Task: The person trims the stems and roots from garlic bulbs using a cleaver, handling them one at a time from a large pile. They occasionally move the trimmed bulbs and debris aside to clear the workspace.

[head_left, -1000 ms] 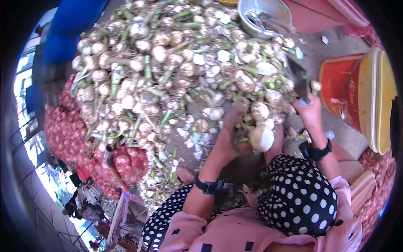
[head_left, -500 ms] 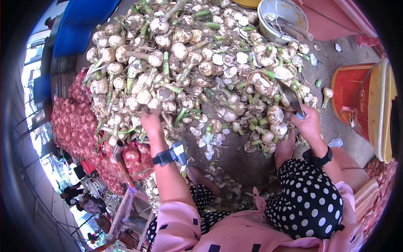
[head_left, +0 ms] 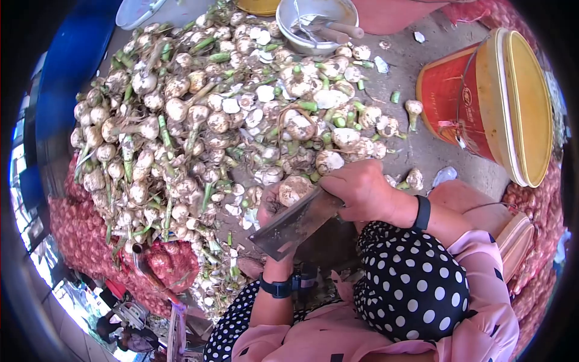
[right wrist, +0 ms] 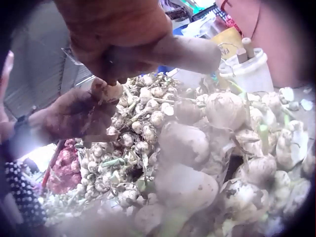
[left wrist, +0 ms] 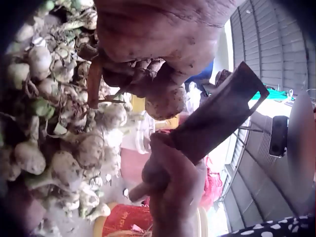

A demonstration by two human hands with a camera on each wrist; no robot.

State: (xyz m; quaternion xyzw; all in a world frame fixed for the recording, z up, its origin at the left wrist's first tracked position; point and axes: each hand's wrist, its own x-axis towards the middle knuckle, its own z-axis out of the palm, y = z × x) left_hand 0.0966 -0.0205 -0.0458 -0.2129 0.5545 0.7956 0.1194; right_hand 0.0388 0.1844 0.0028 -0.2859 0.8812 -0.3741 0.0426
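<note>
Currently in L grip: L grip [head_left: 269, 208] is curled round one garlic bulb [head_left: 295, 190], prob. mid-frame, just above the blade; its stalk end is hidden, so can't tell if it's trimmed.
R grip: R grip [head_left: 367, 190] is closed round the handle end of a broad knife [head_left: 292, 228], blade slanting down-left in front of L grip; blade v. near the bulb, contact unclear.
Bulb status: in hand, up off the ground, w/ dirt & roots on it; looks like it's being worked on, not finished, AFAICT.
Done so far: some, I'd judge. Bulbs w/ short green stubs [head_left: 339, 122] sit right of centre, & cut stalk bits [head_left: 395, 96] plus white peelings [head_left: 264, 92] are scattered about.
Left to do: lots, by the look of it. The big heap [head_left: 145, 127], left & upper left, has many bulbs w/ long stalks & roots on. No exact count, too many overlap.
Stray bulbs: one [head_left: 414, 108] lies apart nr the red & yellow bucket [head_left: 455, 99], upper right; another [head_left: 414, 178] is lower, right of R grip.
Bucket: lid side faces right; contents n/a, can't see in.
Bowl: white bowl [head_left: 286, 29], top centre, w/ wooden-handled tools [head_left: 344, 30] in it.
Net sacks: full ones, lower left [head_left: 78, 223] & right edge [head_left: 537, 205]; whether they're part of this job, can't tell.
</note>
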